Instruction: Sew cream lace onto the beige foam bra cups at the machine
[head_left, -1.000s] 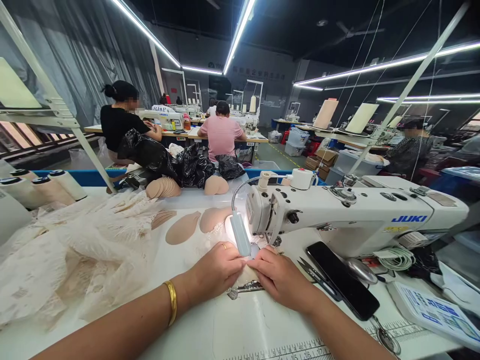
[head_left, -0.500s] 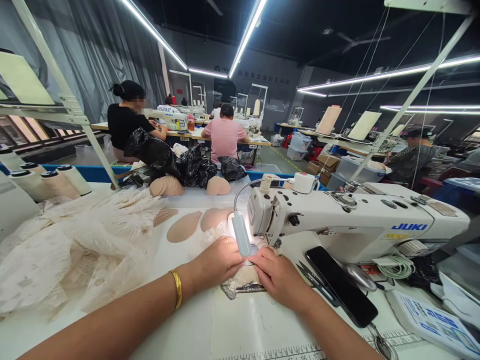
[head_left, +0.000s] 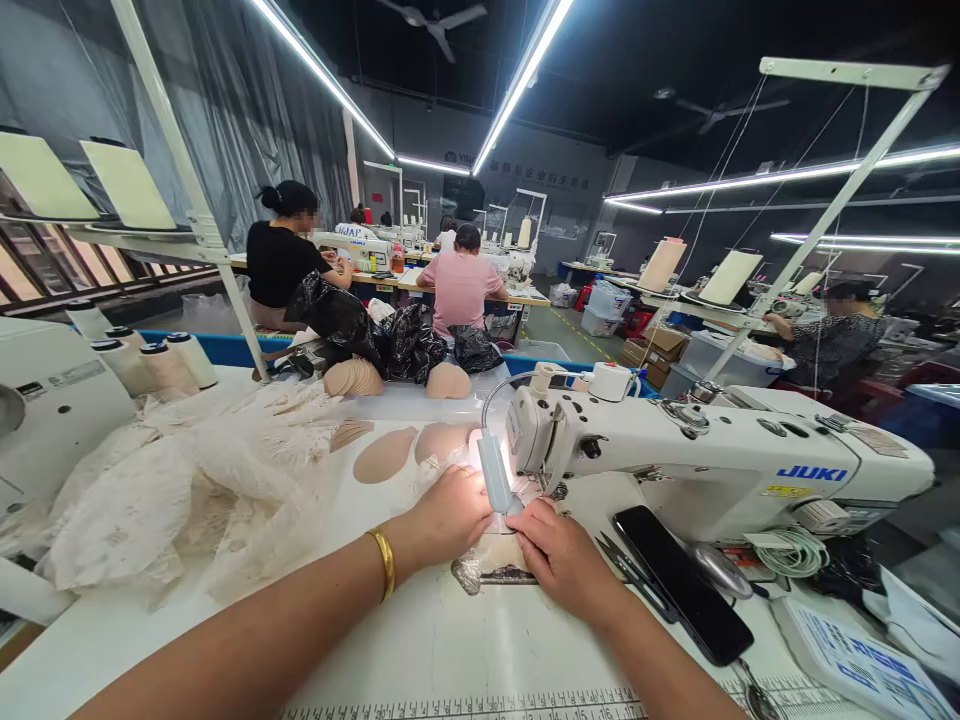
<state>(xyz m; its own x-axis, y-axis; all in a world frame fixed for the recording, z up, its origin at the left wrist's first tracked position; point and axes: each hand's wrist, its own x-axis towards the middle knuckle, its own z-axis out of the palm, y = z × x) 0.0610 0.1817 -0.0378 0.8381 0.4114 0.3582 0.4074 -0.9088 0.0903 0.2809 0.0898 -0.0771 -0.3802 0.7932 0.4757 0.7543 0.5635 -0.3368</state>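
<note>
A white sewing machine (head_left: 675,450) stands on the worktable, with a small grey lamp (head_left: 495,475) shining at its needle end. My left hand (head_left: 454,512) is closed beside the lamp, on pale lace fabric whose edge shows behind it. Close to the needle area, my right hand (head_left: 559,545) has its fingers pressed together on light material, almost meeting the left fingertips. What exactly lies between the fingers is too small to tell. Beige cup pieces (head_left: 384,455) lie behind my left hand, and a heap of cream lace (head_left: 187,490) spreads out to the left.
Scissors (head_left: 637,575), a black phone (head_left: 682,580) and a white box (head_left: 862,660) lie on the right. Thread cones (head_left: 169,365) stand at the left. Black plastic bags (head_left: 405,335) sit behind the table. Several people work at machines beyond.
The view has shifted to the left, so more of the machine at the left edge shows. Both hands stay at the needle area, with only slight movement.
</note>
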